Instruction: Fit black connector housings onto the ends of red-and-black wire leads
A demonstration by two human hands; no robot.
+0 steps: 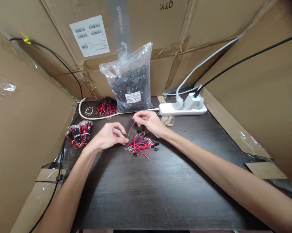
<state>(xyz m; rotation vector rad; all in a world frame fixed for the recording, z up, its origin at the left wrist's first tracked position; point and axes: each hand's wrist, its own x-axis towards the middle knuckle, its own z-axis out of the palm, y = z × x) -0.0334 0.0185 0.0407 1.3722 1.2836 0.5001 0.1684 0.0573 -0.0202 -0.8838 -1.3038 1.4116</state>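
Observation:
A loose heap of short red-and-black wires (142, 144) with black plugs lies in the middle of the dark table (160, 194). My right hand (148, 122) hovers just behind the heap, its fingertips pinched on a single red wire (131, 128) that hangs down toward the heap. My left hand (109, 136) rests at the heap's left edge with curled fingers; thumb and forefinger touch near the wire ends, and I cannot make out anything in them.
A banded bundle of wires (79, 133) lies at the left edge, another bundle (107, 106) and a rubber band (89, 111) at the back. A clear bag of black parts (131, 84) leans on the cardboard wall (27, 113). A white power strip (182, 108) sits back right.

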